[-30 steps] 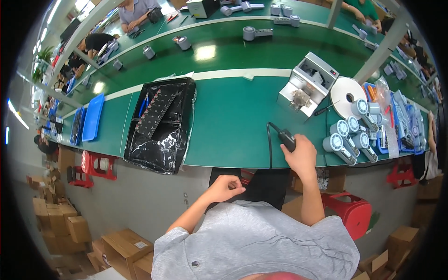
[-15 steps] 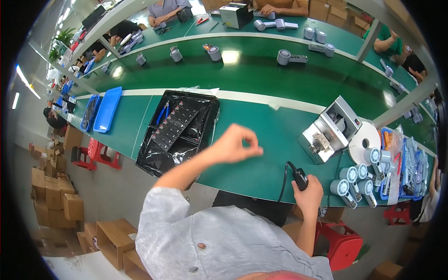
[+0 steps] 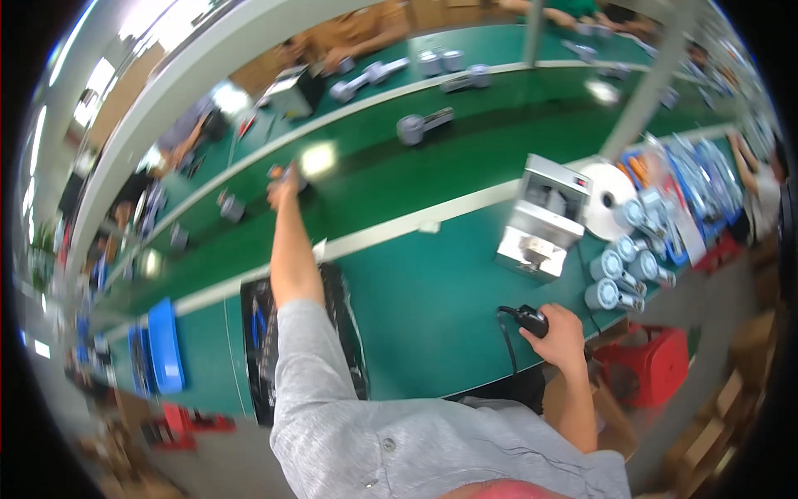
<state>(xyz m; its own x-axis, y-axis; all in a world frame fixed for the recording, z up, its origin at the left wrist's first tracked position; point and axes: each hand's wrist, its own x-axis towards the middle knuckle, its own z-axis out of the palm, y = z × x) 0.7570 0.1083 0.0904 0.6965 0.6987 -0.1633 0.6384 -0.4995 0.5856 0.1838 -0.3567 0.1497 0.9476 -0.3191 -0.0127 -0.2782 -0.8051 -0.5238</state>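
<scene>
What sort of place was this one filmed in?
Likely a factory assembly line: grey parts sit spaced along a long green belt, pale blue units are bunched on the bench, and the right hand grips a black corded tool.

Strip lts (image 3: 71,41) glare off to my L; grey flr (image 3: 229,466) below; red stool (image 3: 661,366) & cardbd boxes (image 3: 756,353) to my R.

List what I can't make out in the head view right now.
In the head view:
- Left hand: blurred; whether it grips the grey part is unclear.
- Tray: middle hidden by the left sleeve.
- Black tool: near end hidden by the right hand.
- Lower-left boxes: blurred.
</scene>
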